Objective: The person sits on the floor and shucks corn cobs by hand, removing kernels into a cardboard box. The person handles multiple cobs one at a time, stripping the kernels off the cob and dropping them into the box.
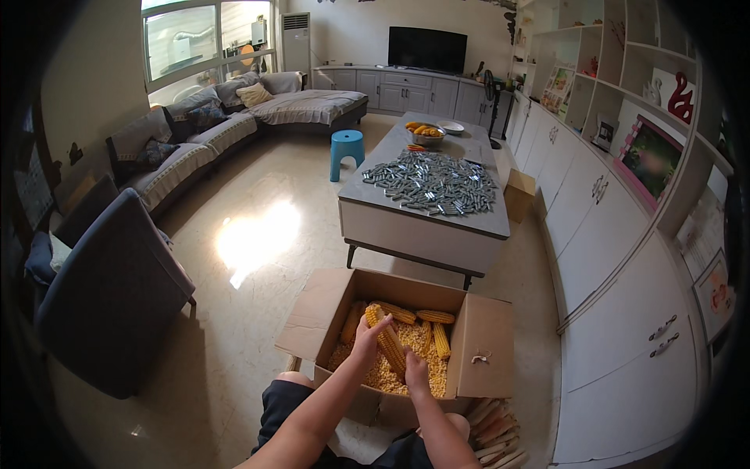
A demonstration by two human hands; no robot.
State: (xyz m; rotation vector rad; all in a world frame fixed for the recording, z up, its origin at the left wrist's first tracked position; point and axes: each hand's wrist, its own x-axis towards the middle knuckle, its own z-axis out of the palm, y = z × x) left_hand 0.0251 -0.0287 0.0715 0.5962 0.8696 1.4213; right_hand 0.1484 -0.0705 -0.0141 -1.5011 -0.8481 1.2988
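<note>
over the open cardboard box (484,352), at about six o'clock in the view, both hands hold one corn cob (388,344). the left hand (364,338) is at the cob's top end, fingers curled tight around it. the right hand (415,374) grips the lower end, fingers wrapped close, thumb side up. the cob tilts, its top toward eleven o'clock and its bottom toward five o'clock. both bare forearms come up from the lower edge and meet at the cob, the left one from seven o'clock, the right one from six o'clock.

the box is full of loose yellow kernels (375,374). four more cobs (435,316) lie in it, toward twelve o'clock from the hands. its flaps are folded out on all sides.

a pile of bare stripped cobs (492,434) lies on the floor at five o'clock from the box.

past the box at twelve o'clock stands one low grey table (426,230) with many small grey pieces (433,184) spread on it, one bowl of yellow fruit (426,133) and one white dish (452,127). one blue stool (346,148) stands at eleven o'clock.
</note>
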